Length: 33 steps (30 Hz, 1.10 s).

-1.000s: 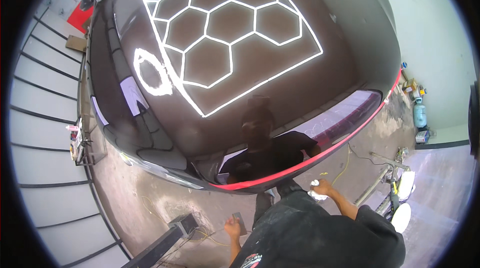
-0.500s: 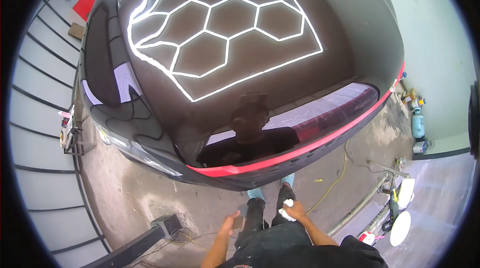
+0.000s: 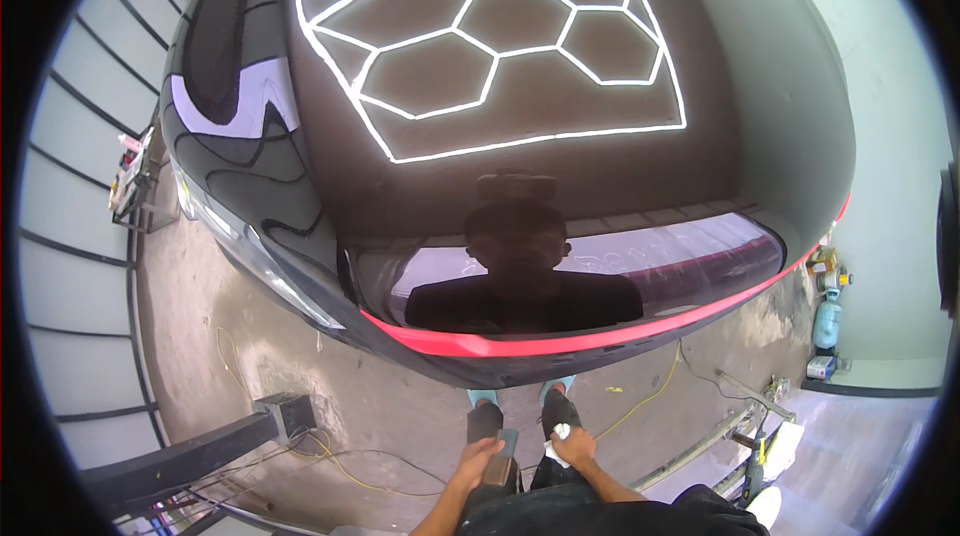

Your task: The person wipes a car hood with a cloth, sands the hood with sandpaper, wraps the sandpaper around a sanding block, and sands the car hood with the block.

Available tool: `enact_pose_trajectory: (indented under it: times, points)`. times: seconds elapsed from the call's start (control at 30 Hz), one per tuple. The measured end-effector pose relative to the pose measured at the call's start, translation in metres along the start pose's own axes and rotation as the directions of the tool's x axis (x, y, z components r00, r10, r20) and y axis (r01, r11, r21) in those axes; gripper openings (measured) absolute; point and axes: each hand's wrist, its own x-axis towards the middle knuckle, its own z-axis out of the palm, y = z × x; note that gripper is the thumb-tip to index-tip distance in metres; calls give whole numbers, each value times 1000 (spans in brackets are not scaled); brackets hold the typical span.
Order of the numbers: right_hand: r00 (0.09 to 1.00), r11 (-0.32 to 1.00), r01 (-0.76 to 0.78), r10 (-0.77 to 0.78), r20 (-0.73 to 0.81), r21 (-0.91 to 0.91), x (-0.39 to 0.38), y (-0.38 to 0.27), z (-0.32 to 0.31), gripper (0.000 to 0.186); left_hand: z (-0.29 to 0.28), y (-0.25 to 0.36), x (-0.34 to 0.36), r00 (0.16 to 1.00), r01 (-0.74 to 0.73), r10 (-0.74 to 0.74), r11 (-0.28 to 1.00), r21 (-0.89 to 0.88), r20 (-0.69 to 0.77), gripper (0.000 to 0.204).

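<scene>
**Hands low behind the glossy black car**

Now the left hand wraps its fingers around a dark blocky tool, held just short of the red tail-light strip on the black car. The right hand closes on a small white cloth beside it. The tool's long axis seems to point up toward the strip, though that's hard to read. Best kept flat to the paint, I'd judge, cloth folded clean.

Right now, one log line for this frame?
left hand: on dark bottle | right hand: holding white cloth | ahead: glossy dark car
</scene>
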Motion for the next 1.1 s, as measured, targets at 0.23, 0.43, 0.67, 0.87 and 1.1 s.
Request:
enact_pose_trajectory:
  times: [0.23,0.43,0.67,0.87,1.1]
  points:
    - [993,998,63,-64,-102,-14,14,8,0,55,11,-11,-7,996,79,-74,990,-116,48,34]
    - [995,996,69,-73,-73,-54,13,-2,-8,55,8,-29,1,999,37,-39,990,-139,-11,33]
    - [995,997,63,-66,-76,-51,16,-2,-9,61,13,-23,-2,1000,24,-22,979,-204,15,28]
    - [994,996,56,-62,-94,-70,21,0,0,61,9,-24,-2,1000,18,-13,973,-229,21,19]
    - [994,994,45,-54,-91,-97,17,-8,2,61,2,-21,-4,998,58,-48,963,-264,44,24]
